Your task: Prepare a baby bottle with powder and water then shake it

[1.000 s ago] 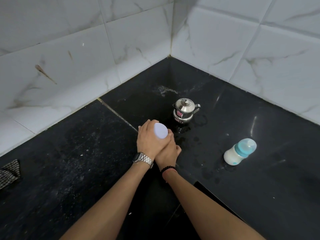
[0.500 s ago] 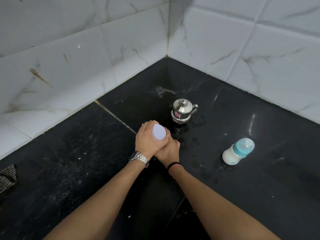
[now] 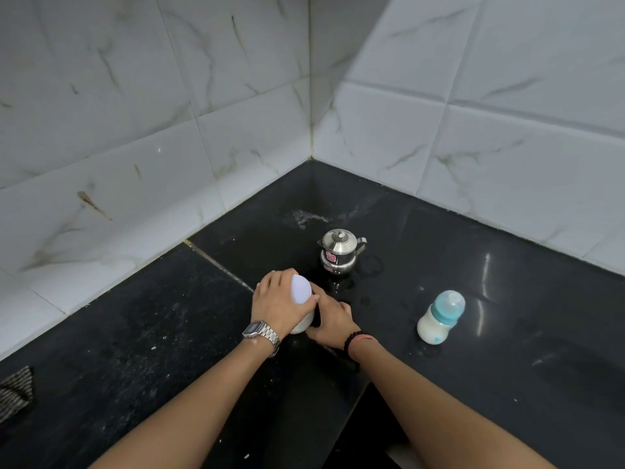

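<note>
A small translucent baby bottle with a teal collar and a clear domed cap (image 3: 439,316) is seen standing upright on the black polished stone table (image 3: 507,282), right of the frame's centre and well apart from both hands. Its body appears filled with a milky white liquid and its top is fitted, so the adding of powder and water is judged to be largely done for this bottle, though whether it has been shaken cannot be told. Near the centre of the frame a white cylindrical container with a pale lavender round lid (image 3: 301,292) is held on the table. The left hand (image 3: 280,306) is wrapped over its top, fingers curled round the lid, while the right hand (image 3: 333,321) is curled against the lower body just beside it; much of the container is hidden by the two hands. This is judged to be the powder container, and a lid being turned is suggested by the grip, but whether it is being closed or opened cannot be told. Behind the hands, toward the corner, a small lidded stainless-steel pot with a spout and handle (image 3: 340,253) is set, and wet marks are visible on the table around it. A dark checked cloth (image 3: 15,390) lies at the lower left edge. White marble-patterned tiled walls (image 3: 169,130) enclose the table's corner.
</note>
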